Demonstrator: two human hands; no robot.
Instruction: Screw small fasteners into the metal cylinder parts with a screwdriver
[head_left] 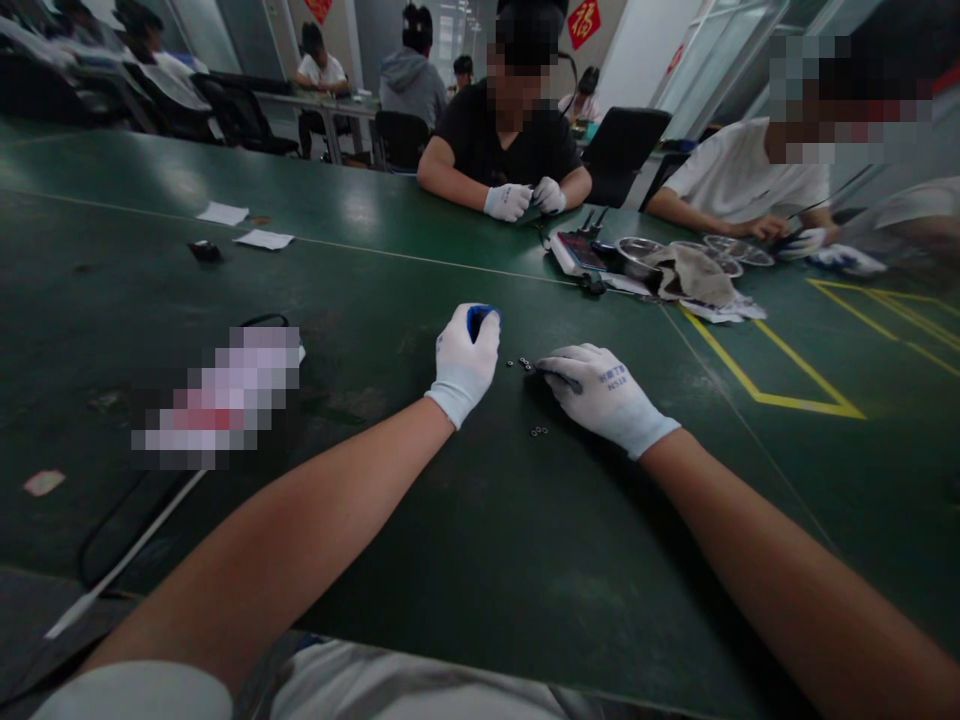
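Note:
My left hand (pixel 466 358), in a white glove with a blue palm, is curled with thumb and fingers together above the green table (pixel 465 560); whatever it holds, if anything, is hidden. To its right, my right hand (pixel 600 388), gloved alike, rests low over the tabletop with fingertips pressed together beside a few tiny metal rings (pixel 524 364). What those fingertips hold is too small to make out. One more small ring (pixel 510 363) lies between the two hands. Nearer to me is another small group of rings (pixel 538 431).
A blurred-out object (pixel 225 400) with cables lies at left. Metal bowls (pixel 641 252), a cloth (pixel 694 275) and a device (pixel 576 252) stand at back right. Yellow tape (pixel 810 405) marks the table. Across it sits a person in black (pixel 502 140); another in white (pixel 757 170) is at right.

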